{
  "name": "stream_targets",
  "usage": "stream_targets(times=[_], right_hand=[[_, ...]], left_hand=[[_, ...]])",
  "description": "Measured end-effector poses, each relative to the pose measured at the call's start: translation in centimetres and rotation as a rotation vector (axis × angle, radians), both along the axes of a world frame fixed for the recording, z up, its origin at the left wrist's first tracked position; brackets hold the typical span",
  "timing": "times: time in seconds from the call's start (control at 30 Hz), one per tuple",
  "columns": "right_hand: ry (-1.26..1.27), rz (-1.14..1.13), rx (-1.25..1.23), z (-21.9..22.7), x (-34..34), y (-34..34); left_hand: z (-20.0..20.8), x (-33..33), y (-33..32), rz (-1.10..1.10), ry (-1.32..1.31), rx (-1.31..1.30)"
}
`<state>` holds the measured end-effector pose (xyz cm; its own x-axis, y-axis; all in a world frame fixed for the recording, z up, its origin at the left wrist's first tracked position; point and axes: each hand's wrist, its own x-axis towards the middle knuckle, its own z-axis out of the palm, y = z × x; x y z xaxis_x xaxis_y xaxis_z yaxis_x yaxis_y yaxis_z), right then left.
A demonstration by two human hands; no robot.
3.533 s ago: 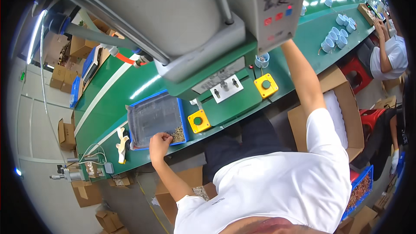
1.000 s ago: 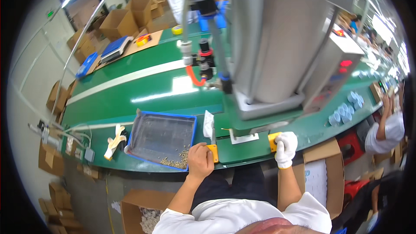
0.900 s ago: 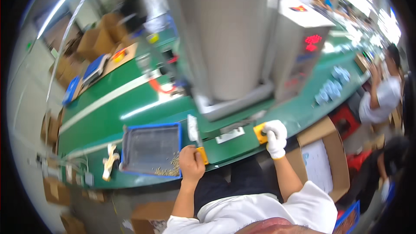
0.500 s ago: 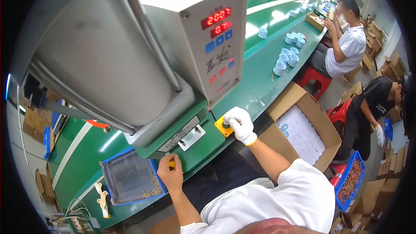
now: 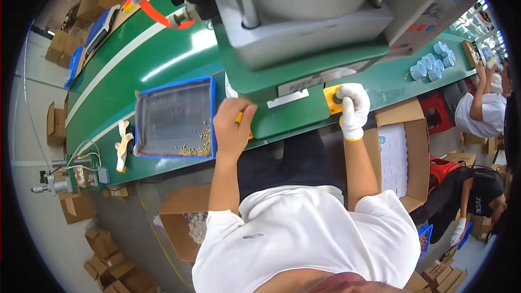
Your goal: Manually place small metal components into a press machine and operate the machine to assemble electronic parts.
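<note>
My bare left hand (image 5: pixel 233 127) is curled over a yellow button box (image 5: pixel 250 135) at the left of a green machine base (image 5: pixel 293 116). Most of that box is hidden under the fingers. At the base's right side, my right hand (image 5: pixel 354 109), in a white glove, is closed over the dark round button of a second yellow button box (image 5: pixel 331 99). Between the hands, a small pale metal plate (image 5: pixel 288 99) lies under the machine's green head (image 5: pixel 315 70). A blue-rimmed tray (image 5: pixel 173 114) with small brass-coloured parts (image 5: pixel 198 144) stands left of my left hand.
A loose glove (image 5: pixel 122 145) lies left of the tray. Several light-blue cups (image 5: pixel 429 66) stand on the green bench at right. An open carton (image 5: pixel 417 157) is beside my right arm, another carton (image 5: pixel 176 222) below my left. Two people work at right.
The view has swung left, so the machine, tray and co-workers appear farther right. Both hands stay at the yellow button boxes.
</note>
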<state>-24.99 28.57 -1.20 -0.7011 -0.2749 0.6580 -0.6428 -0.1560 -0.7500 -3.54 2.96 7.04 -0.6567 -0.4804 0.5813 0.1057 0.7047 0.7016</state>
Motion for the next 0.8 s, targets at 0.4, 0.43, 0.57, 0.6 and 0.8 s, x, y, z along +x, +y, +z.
stream_targets(times=[0.4,0.43,0.57,0.6,0.8], right_hand=[[0.135,0.051,0.0,-0.7,-0.4,0.6],[0.137,0.054,-0.004,-0.7,-0.3,0.6],[0.062,0.037,-0.03,-0.7,-0.1,0.5],[0.074,0.03,-0.027,-0.6,-0.1,0.5],[0.075,0.07,-0.013,-0.5,-0.5,0.5]], left_hand=[[5.3,-5.7,-3.8,-0.242,-0.353,-0.279],[4.8,-6.3,-4.2,-0.239,-0.352,-0.283],[4.4,-7.8,-4.4,-0.29,-0.341,-0.408],[4.5,-8.0,-4.3,-0.282,-0.35,-0.444],[5.4,-8.5,-4.0,-0.302,-0.28,-0.435]])
